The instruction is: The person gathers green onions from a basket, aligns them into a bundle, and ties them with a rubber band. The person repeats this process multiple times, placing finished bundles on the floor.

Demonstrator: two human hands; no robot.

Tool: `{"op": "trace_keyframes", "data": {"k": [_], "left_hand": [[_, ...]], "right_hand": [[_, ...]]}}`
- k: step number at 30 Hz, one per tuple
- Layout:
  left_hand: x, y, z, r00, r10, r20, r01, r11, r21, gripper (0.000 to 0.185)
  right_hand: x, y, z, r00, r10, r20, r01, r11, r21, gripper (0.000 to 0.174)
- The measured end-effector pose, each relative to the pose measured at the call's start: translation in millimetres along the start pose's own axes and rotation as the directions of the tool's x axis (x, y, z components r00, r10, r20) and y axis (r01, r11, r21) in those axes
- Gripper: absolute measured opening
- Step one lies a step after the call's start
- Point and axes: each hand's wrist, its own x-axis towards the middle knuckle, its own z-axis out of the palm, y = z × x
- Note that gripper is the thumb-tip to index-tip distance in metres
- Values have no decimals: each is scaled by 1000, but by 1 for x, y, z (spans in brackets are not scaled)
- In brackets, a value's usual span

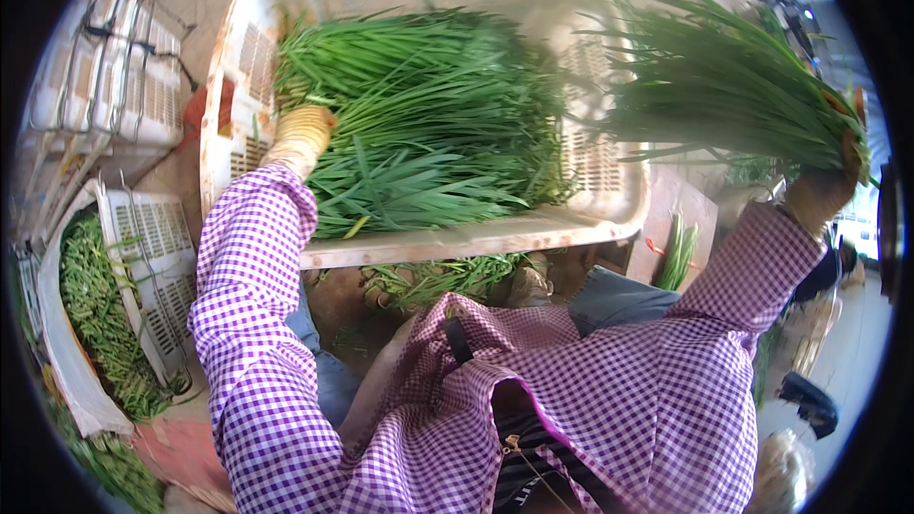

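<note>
A large white plastic crate (457,246) in front of me holds a thick layer of green leafy stalks (435,107) that look like garlic chives. My left hand (307,130), in a pale yellow glove, is inside the crate's left end, against the stalk ends. Its fingers are turned away from view, so whether it grips any stalks is unclear. Raised beyond the crate's right end, my gloved right hand (832,175) grips a big bunch of the same greens (728,89) by its stem end. The leaves of that bunch point left towards the crate and are somewhat blurred.
Loose greens (450,278) lie on the floor under the crate's near edge. A small tied bundle (677,253) rests on a board to the right. At left are a sack of trimmings (100,307), a white basket (153,264) and stacked crates (114,71).
</note>
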Motion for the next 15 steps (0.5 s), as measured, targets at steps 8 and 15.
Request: {"op": "trace_keyframes", "data": {"k": [8,15], "left_hand": [[-143,188,-144,547,513,-661,-837,345,-425,66],[-276,187,37,695,658,289,-19,418,-908,64]], "right_hand": [[-85,-26,-37,939,222,263,-327,812,483,76],[-315,46,61,655,396,643,-667,-97,739,79]]}}
